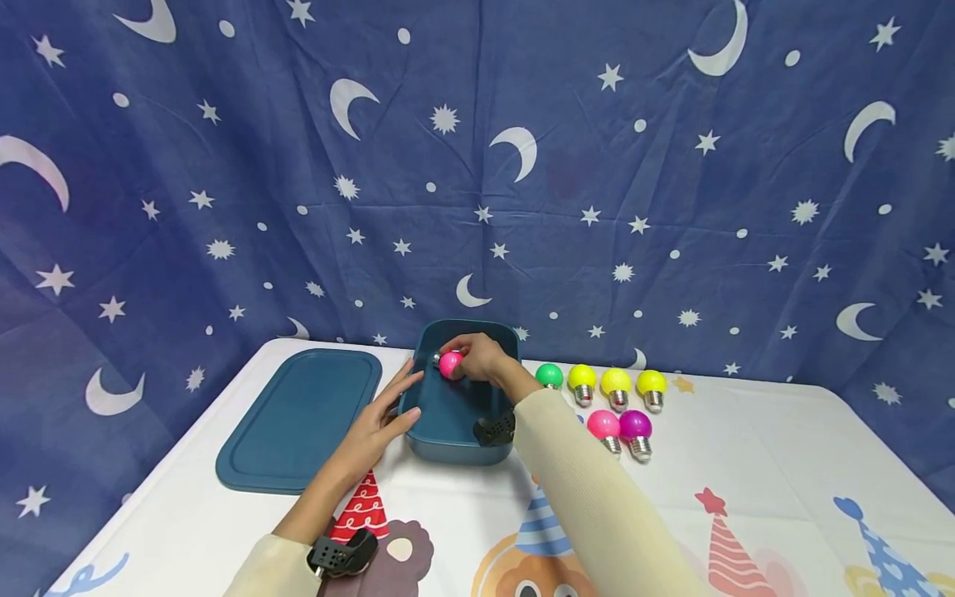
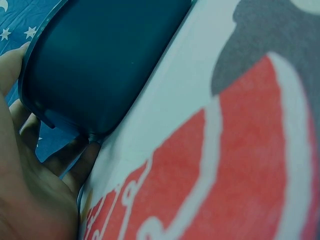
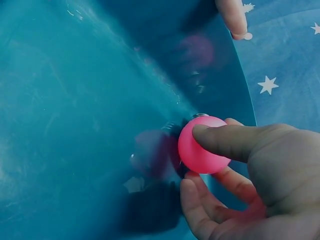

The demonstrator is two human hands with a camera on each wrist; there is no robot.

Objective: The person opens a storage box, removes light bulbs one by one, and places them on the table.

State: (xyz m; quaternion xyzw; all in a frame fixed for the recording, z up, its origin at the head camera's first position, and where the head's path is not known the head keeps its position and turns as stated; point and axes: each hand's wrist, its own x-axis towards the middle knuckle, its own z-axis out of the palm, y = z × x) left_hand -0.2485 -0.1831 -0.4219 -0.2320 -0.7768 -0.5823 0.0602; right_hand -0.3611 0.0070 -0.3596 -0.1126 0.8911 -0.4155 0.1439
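Observation:
In the head view my right hand (image 1: 483,358) is inside a dark blue rectangular box (image 1: 458,453), pinching a pink light bulb (image 1: 451,365) near the far left corner. The right wrist view shows the thumb on the round pink bulb (image 3: 205,150), with other fingers behind and below it. The bulb's metal screw base is partly hidden there. My left hand (image 1: 379,424) rests against the box's left side, fingers extended. From the left wrist, fingers of the left hand (image 2: 37,170) touch the box wall (image 2: 100,65) and its rim.
A dark blue lid (image 1: 302,419) lies flat left of the box. To the right lie a green bulb (image 1: 549,375), three yellow bulbs (image 1: 616,381), another pink bulb (image 1: 603,424) and a purple bulb (image 1: 636,424). A starry blue curtain (image 1: 418,191) hangs behind the white printed tablecloth (image 1: 746,439).

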